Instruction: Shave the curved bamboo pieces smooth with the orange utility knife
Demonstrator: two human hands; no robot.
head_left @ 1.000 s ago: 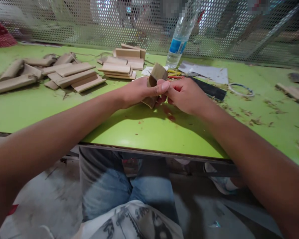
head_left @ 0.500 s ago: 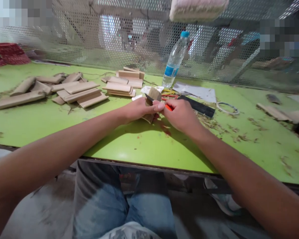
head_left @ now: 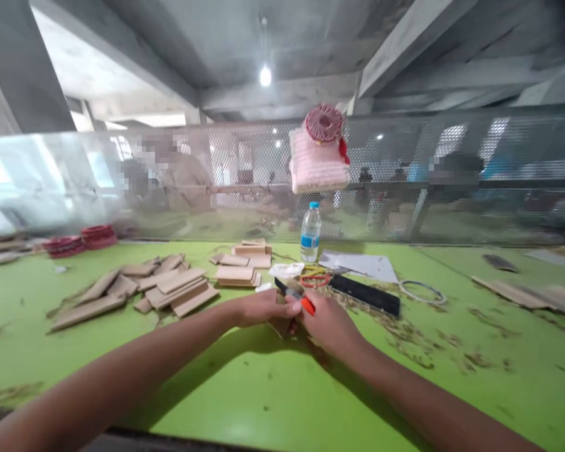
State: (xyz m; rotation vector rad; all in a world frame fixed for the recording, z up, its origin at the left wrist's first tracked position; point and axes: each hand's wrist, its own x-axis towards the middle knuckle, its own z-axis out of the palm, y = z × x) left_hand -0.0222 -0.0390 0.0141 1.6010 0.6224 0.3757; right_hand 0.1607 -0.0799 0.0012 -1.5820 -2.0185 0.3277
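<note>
My left hand (head_left: pixel 262 309) is closed around a small tan piece of wood or bamboo (head_left: pixel 279 327), mostly hidden by the fingers. In my right hand (head_left: pixel 333 325) is a utility knife with an orange handle (head_left: pixel 307 306), its dark blade (head_left: pixel 280 285) pointing up and to the left over the piece. The two hands meet just above the green table (head_left: pixel 245 402), and the left thumb lies by the knife. Whether the blade touches the piece I cannot tell.
Many similar tan pieces (head_left: pixel 183 290) are heaped left of centre, with smaller stacks (head_left: pixel 238 275) beside them. Beyond my hands stand a water bottle (head_left: pixel 310 235), white paper (head_left: pixel 360 266) and a black flat bar (head_left: pixel 365 294). Shavings (head_left: pixel 419 348) and a white ring (head_left: pixel 422 292) lie right.
My view has tilted up, so the ceiling and more of the mesh partition show, and my legs have left the picture. Both hands keep their grip on the piece and the knife.
</note>
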